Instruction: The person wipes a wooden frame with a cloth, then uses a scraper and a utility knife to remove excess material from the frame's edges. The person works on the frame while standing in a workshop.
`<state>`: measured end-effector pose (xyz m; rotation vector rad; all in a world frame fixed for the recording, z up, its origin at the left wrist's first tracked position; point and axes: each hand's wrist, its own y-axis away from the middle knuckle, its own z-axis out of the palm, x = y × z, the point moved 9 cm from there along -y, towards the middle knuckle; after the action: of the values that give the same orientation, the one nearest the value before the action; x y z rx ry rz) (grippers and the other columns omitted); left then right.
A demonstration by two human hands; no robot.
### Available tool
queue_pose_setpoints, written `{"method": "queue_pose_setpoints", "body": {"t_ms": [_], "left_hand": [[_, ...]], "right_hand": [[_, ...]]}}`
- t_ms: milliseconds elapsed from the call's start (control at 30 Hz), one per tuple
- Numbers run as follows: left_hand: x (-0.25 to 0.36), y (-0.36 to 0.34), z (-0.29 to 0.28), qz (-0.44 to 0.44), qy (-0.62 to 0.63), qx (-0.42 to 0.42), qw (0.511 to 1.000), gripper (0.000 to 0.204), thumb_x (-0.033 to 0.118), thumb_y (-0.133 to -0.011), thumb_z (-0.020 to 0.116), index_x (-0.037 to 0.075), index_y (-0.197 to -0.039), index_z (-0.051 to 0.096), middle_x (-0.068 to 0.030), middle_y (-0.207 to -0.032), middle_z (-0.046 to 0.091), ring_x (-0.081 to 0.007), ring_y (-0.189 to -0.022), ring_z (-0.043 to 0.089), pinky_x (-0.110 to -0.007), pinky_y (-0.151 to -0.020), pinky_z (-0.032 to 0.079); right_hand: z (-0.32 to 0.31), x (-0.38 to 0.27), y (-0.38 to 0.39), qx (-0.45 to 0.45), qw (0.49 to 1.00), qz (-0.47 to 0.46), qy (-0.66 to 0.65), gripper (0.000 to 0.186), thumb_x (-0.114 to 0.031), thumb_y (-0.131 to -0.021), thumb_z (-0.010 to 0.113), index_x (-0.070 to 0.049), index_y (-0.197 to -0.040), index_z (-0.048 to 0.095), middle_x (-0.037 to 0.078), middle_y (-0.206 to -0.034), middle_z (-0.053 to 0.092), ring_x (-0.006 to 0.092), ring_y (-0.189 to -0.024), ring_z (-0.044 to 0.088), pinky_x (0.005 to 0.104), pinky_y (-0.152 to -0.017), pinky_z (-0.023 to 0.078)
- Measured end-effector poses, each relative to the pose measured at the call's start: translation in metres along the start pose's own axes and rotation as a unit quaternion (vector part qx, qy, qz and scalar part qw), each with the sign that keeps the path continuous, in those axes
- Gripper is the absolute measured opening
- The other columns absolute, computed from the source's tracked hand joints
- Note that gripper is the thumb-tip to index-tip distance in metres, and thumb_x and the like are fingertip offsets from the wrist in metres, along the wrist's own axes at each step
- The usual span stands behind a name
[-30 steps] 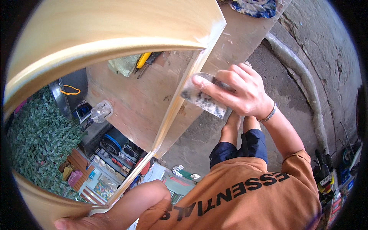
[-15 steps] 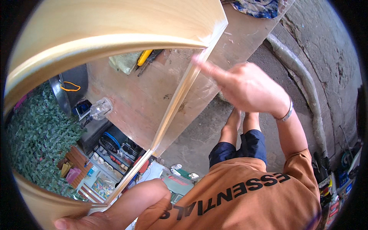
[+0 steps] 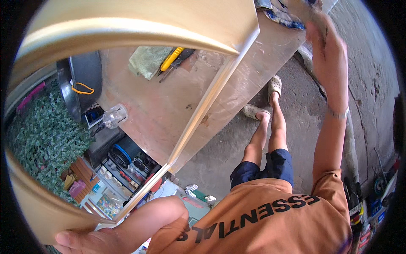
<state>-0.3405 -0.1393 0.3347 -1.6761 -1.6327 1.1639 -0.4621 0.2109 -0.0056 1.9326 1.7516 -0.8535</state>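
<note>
A pale wooden frame point(image 3: 198, 114) with a large opening stands across the left half of the view, its edges bent by the lens. At its lower left corner my left hand point(image 3: 91, 241) grips the wood, thumb on the near face and the other fingers hidden. My right hand point(image 3: 332, 63) is raised at the top right, apart from the frame, beside a blue and white patterned cloth point(image 3: 283, 19) on the worktable. Its fingertips are blurred, and I cannot make out whether they hold anything.
Through the frame's opening I see the worktable point(image 3: 148, 114) with a yellow-handled cutter point(image 3: 171, 59), a pale green cloth point(image 3: 148, 61) and a clear plastic cup point(image 3: 115, 116). Leafy greenery point(image 3: 46, 139) and a tool rack point(image 3: 127, 165) lie beyond. A thick grey hose point(image 3: 351, 148) runs along the floor at right.
My right hand has left the frame's corner and swung up and right toward the patterned cloth. The view has shifted slightly. My left hand stays at the lower corner.
</note>
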Motion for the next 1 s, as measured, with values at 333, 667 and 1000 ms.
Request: {"method": "queue_pose_setpoints", "body": {"t_ms": [333,667,1000], "left_hand": [[-0.03,0.009,-0.005,-0.116,-0.013,-0.01,0.993,0.053,0.049,-0.099,0.068,-0.004,-0.106,0.067,-0.0116,-0.094,0.067,-0.0181,-0.086,0.062,-0.034,-0.077,0.053],[-0.032,0.008,-0.003,-0.134,0.032,-0.021,0.99,0.051,0.043,-0.1,0.069,-0.006,-0.114,0.069,-0.0122,-0.094,0.07,-0.0168,-0.085,0.065,-0.032,-0.072,0.055],[-0.039,0.011,-0.008,-0.118,0.011,-0.023,0.993,0.051,0.043,-0.1,0.069,-0.007,-0.113,0.069,-0.0133,-0.095,0.07,-0.0189,-0.085,0.065,-0.033,-0.074,0.055]], "right_hand": [[0.081,-0.184,0.062,-0.211,0.933,-0.274,-0.103,0.025,-0.014,-0.088,0.07,-0.004,-0.111,0.068,0.015,-0.118,0.067,0.029,-0.107,0.067,0.0383,-0.084,0.058],[0.222,-0.225,0.001,-0.107,0.913,-0.357,0.167,0.014,-0.018,-0.091,0.064,-0.007,-0.096,0.071,0.008,-0.104,0.069,0.0225,-0.103,0.066,0.0354,-0.087,0.05],[0.122,-0.264,0.053,-0.03,0.913,-0.395,-0.097,0.016,-0.021,-0.095,0.057,-0.009,-0.105,0.061,0.009,-0.092,0.067,0.0249,-0.084,0.072,0.0362,-0.074,0.052]]}}
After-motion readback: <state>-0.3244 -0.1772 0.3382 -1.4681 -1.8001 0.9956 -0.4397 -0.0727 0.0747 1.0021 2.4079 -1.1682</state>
